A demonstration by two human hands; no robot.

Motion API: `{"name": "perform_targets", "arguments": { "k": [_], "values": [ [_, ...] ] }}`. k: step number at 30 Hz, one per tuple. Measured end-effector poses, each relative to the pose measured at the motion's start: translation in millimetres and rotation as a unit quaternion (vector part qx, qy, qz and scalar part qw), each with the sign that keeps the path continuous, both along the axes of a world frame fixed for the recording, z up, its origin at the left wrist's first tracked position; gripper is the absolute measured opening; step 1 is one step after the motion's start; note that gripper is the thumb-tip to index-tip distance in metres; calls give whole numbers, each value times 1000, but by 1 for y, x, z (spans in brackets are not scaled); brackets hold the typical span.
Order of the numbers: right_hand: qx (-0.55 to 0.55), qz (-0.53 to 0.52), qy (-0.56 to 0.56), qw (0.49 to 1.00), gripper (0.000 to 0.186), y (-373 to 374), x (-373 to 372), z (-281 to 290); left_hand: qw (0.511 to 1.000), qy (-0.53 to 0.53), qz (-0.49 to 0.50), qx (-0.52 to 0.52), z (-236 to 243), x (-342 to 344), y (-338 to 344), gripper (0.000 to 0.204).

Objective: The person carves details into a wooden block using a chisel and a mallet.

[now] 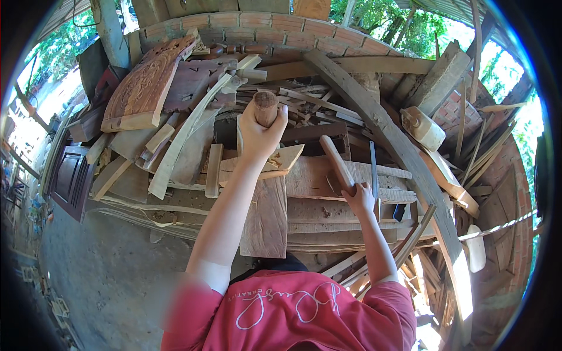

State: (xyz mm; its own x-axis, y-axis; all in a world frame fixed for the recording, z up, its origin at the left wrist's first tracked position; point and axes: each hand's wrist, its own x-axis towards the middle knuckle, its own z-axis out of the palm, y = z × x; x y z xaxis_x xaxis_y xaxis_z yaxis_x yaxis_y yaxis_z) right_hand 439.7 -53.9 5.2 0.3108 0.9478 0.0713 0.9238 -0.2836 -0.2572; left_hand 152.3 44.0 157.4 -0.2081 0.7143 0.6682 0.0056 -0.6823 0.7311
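My left hand (261,133) is raised over the middle of the wood pile, its fingers wrapped round a thick round wooden stick (266,104) whose cut end faces up. Its lower part is hidden by the hand. On the right, my right hand (359,199) is closed on the near end of a flat reddish-brown wooden bar (337,161), which slants away to the left. Below my left forearm lies a wide plank (264,219) pointing toward me. Across its far end rests a pale cut block of wood (281,164).
Stacked boards (328,228) form the work surface. A long thin metal blade (373,164) lies right of my right hand. A heavy beam (389,126) slants across the right, beside a plastic jug (422,127). A carved slab (149,82) leans at the back left, before a brick wall (257,26).
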Motion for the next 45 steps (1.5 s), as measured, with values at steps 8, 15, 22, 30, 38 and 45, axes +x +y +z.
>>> {"name": "perform_targets", "arguments": {
  "k": [8, 15, 22, 30, 38, 45],
  "values": [
    [248, 134, 189, 941, 39, 48, -80, 31, 999, -32, -25, 6, -11, -11, 5, 16],
    [279, 137, 229, 923, 25, 127, -154, 42, 995, -72, -65, -10, -12, -20, -5, 11],
    [330, 106, 164, 923, 27, 128, -176, 23, 981, -177, -73, -15, -29, -48, -17, 13],
    [311, 107, 153, 932, 26, 129, -177, 26, 961, -273, -53, -5, -38, -63, -26, 15],
    [311, 93, 139, 935, 23, 128, -178, 23, 951, -296, 85, -29, -36, -58, -38, 17],
    [313, 91, 141, 935, 23, 130, -177, 22, 951, -286, 109, -51, -36, -60, -37, 21]
  ]
}}
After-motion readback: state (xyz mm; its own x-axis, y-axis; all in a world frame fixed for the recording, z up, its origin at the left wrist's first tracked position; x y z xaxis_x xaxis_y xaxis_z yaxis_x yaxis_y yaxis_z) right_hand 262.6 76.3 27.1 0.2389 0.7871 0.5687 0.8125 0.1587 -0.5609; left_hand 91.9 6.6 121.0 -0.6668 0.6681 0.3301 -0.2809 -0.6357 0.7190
